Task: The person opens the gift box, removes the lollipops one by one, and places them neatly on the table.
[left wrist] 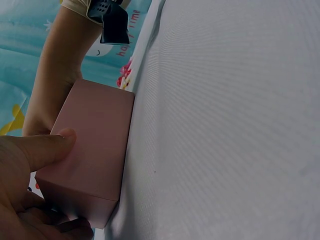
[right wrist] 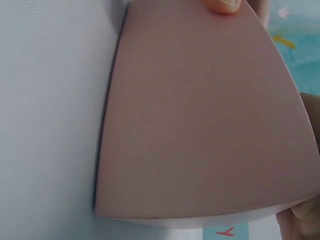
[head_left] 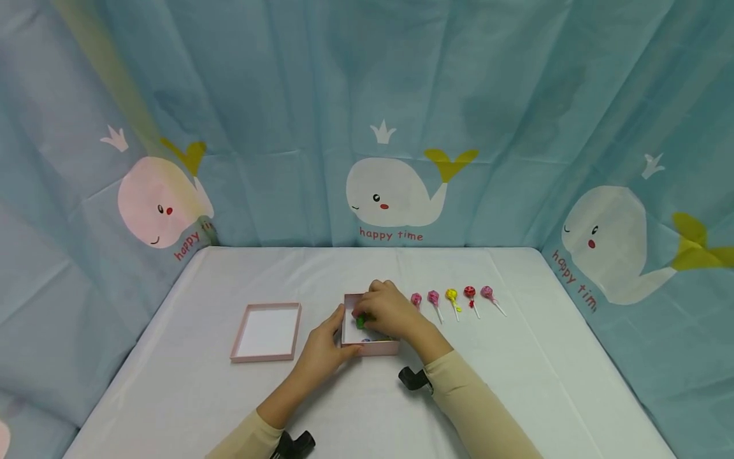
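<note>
left hand (head_left: 322, 348) grips the pink box (head_left: 381, 349) — right hand (head_left: 392, 311) pinches a small green item (head_left: 360, 322) inside

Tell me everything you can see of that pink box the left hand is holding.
The pink box stands open-topped on the white tabletop, its walls plain, like cardboard, its inside pale. The left hand grips its left side, thumb on the front wall; the right hand reaches inside, fingers at a green item.
</note>
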A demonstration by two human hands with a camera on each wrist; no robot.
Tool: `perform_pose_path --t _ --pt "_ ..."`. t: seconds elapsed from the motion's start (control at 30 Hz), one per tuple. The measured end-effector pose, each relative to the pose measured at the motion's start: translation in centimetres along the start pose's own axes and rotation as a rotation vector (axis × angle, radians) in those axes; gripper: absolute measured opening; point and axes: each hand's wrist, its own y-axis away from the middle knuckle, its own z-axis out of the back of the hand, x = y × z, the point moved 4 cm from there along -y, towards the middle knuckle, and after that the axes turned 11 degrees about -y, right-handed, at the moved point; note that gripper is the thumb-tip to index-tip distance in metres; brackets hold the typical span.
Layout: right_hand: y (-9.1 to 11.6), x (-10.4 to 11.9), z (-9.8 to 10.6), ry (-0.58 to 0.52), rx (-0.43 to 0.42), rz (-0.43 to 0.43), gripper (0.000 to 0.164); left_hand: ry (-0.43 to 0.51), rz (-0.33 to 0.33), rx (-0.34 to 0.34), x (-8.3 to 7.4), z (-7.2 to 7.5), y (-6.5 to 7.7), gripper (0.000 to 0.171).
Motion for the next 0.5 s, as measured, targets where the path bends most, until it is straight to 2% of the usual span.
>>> perform_pose_path --t 0.27,0.5 --pt "0.1 0.5 -0.38 0.15 0.012 0.061 0.019 0.024 0.008 -0.011 0.05 -0.07 -0.05 0.099" --pt "0.08 0.46 -0.37 0.148 0.009 0.071 0.022 0.018 -0.001 -0.012 -0.03 -0.02 -0.09 0.1"
